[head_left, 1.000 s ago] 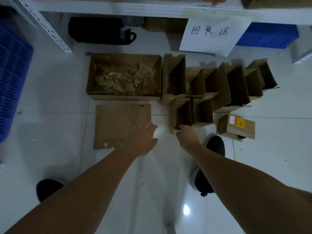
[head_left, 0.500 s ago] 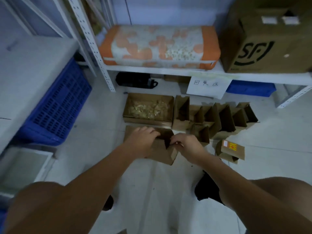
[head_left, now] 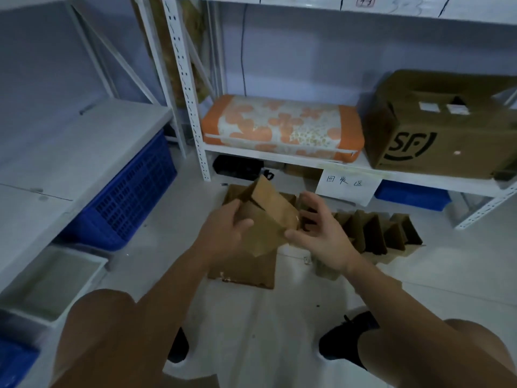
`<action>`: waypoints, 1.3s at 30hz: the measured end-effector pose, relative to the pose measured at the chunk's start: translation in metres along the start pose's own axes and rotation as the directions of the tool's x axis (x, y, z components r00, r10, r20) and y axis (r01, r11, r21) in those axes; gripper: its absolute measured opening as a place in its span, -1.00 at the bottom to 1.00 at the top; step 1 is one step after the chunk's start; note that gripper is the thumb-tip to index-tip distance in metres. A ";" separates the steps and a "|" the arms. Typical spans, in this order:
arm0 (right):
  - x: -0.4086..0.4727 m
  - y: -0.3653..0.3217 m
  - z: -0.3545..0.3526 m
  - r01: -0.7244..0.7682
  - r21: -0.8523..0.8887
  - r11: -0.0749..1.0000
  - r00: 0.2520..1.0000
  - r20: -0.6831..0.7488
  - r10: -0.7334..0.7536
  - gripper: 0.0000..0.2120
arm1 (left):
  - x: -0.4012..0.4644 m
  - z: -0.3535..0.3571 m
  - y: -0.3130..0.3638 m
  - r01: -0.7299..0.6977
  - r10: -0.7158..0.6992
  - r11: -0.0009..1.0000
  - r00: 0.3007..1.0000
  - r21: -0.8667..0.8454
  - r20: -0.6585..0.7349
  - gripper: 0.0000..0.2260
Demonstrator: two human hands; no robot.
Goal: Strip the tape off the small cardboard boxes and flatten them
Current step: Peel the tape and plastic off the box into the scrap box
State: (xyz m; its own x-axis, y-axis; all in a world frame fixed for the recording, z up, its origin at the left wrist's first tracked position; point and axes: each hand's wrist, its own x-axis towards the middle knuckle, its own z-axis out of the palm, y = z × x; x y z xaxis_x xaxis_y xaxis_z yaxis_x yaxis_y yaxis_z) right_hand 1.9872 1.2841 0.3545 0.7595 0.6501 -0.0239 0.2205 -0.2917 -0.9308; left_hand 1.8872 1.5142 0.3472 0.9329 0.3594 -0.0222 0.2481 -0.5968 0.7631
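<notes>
A second ago both hands were down at the floor, the right one reaching into the cluster of open boxes; now a small cardboard box (head_left: 265,217) is up off the floor, held in mid-air at the centre of the frame between the two hands. The left hand (head_left: 223,233) grips it from the left side, thumb across the near face and fingers curled behind. The right hand (head_left: 319,233) has its fingers spread and loosely bent, the thumb touching the box's lower right corner; whether it is truly pinching the card I cannot tell.

The box is tilted, one flap pointing up toward the shelf (head_left: 279,155). No tape is clearly visible on it at this sharpness.

This means one more box has been picked from the row and is in the working position, probably for finding a tape end or collapsing the walls. A flattened sheet (head_left: 246,267) lies on the floor just below the hands, so at least one piece looks finished. The remaining open boxes (head_left: 377,233) stand in a row at the right of centre, so much of the job looks left to do.
</notes>
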 end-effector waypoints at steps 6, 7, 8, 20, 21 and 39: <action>0.001 0.001 0.004 -0.028 0.052 0.998 1.000 0.004 0.028 -0.09 | -0.013 -0.006 0.005 0.043 -0.052 0.943 0.998 -0.330 -0.019 -0.53; 0.003 0.002 0.004 -0.032 0.083 0.996 0.999 -0.014 0.033 -0.09 | -0.014 -0.005 0.005 0.039 -0.043 0.935 0.999 -0.353 -0.004 -0.54; 0.005 0.002 0.002 -0.022 0.100 0.995 0.999 -0.026 0.025 -0.11 | -0.014 -0.004 0.004 0.042 -0.042 0.927 0.999 -0.372 0.009 -0.54; 0.023 -0.010 -0.013 0.018 -0.081 0.997 0.999 -0.035 -0.021 -0.31 | -0.015 -0.002 -0.008 0.127 -0.161 0.920 0.985 -0.370 -0.062 -0.24; 0.024 -0.011 -0.014 0.028 -0.142 0.989 0.999 -0.013 -0.030 -0.29 | -0.014 -0.006 -0.008 0.091 -0.125 0.953 0.987 -0.287 -0.104 -0.10; 0.021 -0.036 0.006 0.079 -0.183 0.980 0.988 0.148 -0.052 -0.10 | -0.013 0.012 0.025 -0.095 0.234 0.857 0.948 0.506 -0.218 -0.12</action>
State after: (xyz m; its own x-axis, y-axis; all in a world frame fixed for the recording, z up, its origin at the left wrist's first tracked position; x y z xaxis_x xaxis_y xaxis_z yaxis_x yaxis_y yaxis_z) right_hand 1.9916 1.3124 0.3850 0.6484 0.7607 -0.0293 0.3877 -0.3631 -0.8472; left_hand 1.8844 1.4858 0.3591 0.8852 0.3573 0.2981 0.2559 -0.9088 0.3295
